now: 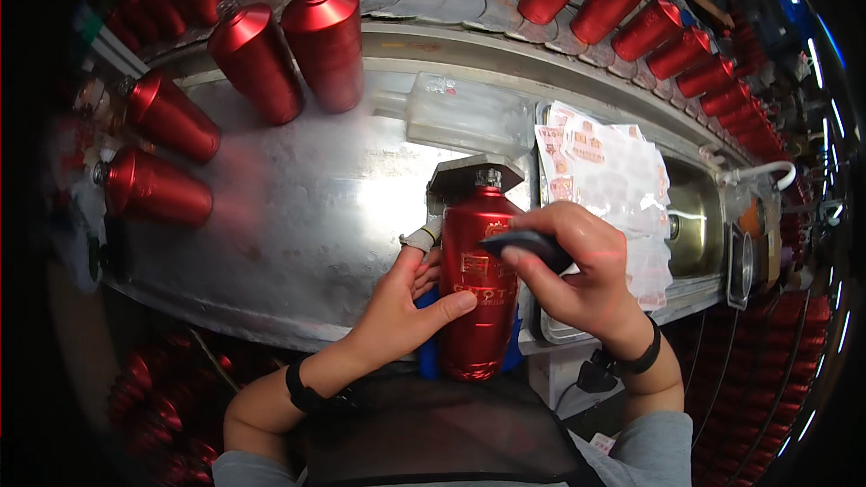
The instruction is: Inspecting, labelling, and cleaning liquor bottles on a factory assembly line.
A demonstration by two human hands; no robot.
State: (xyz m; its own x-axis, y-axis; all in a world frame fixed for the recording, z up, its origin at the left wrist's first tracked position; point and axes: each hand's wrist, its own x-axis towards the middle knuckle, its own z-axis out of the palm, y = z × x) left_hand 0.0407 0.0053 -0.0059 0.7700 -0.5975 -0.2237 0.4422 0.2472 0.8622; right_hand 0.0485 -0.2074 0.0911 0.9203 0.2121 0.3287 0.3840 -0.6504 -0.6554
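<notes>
My left hand (397, 314) cups the screw-necked red bottle (474, 335), likely steadying it; my right hand (585, 269) pinches a black scraper-like tool (543, 247).

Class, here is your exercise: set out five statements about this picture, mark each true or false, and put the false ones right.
1. The right hand holds a dark tool. True.
2. The left hand is nowhere near the red bottle. False: its thumb lies on the bottle.
3. Printed sheets lie to the right of that bottle. True.
4. The other bottles on the table are blue. False: those bottles are red.
5. A white tap stands by the sink on the right. True.
</notes>
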